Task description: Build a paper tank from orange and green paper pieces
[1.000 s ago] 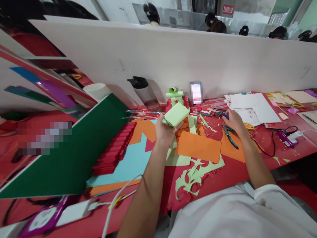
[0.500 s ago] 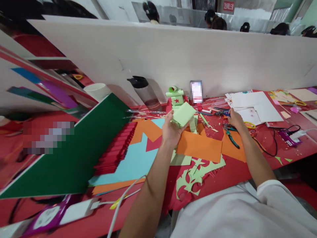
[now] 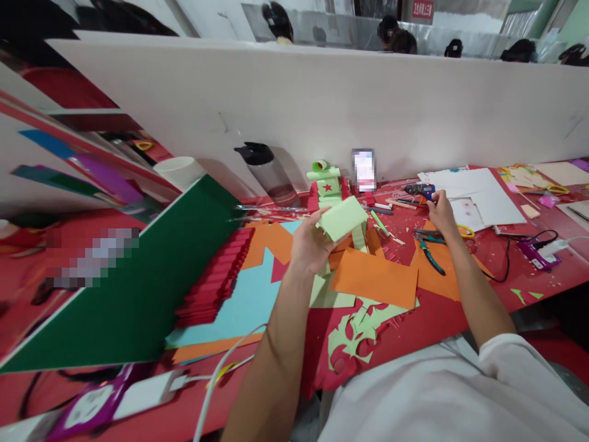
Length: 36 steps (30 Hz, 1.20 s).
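Note:
My left hand (image 3: pixel 313 242) is closed around a piece of folded light-green paper (image 3: pixel 343 219), raised over the middle of the table. Its fingers are partly behind the paper. Off to the right, my right hand (image 3: pixel 442 212) grips a blue-and-black hand tool (image 3: pixel 419 191) by its blue end, the dark head pointing left; its exact kind is unclear. Teal-handled pliers (image 3: pixel 432 258) lie below that hand, on orange paper. Behind my left hand stands a light-green paper model with a red star (image 3: pixel 328 188). An orange sheet (image 3: pixel 375 278) and light-green cut scraps (image 3: pixel 352 337) lie below.
A green board (image 3: pixel 124 288) leans at the left beside pleated red paper (image 3: pixel 216 276) and blue sheets (image 3: pixel 248 301). A bottle (image 3: pixel 269 175) and a phone (image 3: pixel 364 170) stand by the white partition (image 3: pixel 294 92). Purple power strips (image 3: pixel 538 255) and cables lie right and left.
My right hand has lifted the blue-and-black tool from among the tools, moving it slightly up and right. My left hand has shifted a little left, tilting the green paper.

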Available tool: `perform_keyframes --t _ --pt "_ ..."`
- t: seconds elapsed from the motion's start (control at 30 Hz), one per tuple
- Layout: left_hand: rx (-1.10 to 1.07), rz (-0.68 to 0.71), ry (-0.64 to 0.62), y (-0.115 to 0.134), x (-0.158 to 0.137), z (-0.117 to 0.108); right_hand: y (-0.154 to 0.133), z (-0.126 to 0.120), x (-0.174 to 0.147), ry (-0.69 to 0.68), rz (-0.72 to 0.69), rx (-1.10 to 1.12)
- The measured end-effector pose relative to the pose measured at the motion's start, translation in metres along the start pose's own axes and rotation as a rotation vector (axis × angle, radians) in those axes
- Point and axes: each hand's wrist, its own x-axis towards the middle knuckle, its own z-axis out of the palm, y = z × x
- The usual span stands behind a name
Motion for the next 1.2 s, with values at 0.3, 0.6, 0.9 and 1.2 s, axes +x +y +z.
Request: perform_keyframes --t 0.3,0.6,0.9,1.2 --pt "-0.214 0.141 0.214 -0.012 0.005 0.006 -0.024 -0.005 0.003 -0.015 -0.065 0.654" --pt "-0.34 0.035 -0.002 -0.005 0.0 0.003 -0.023 -0.039 0.004 0.226 -0.287 0.477" --pt "-0.277 0.004 -0.005 -0.002 -0.004 0.008 -0.001 -0.057 0.019 0.283 -0.281 0.264" --pt "-0.267 0.025 0.02 -0.002 -0.005 0.009 0.001 -0.058 0.052 0.439 -0.351 0.231"
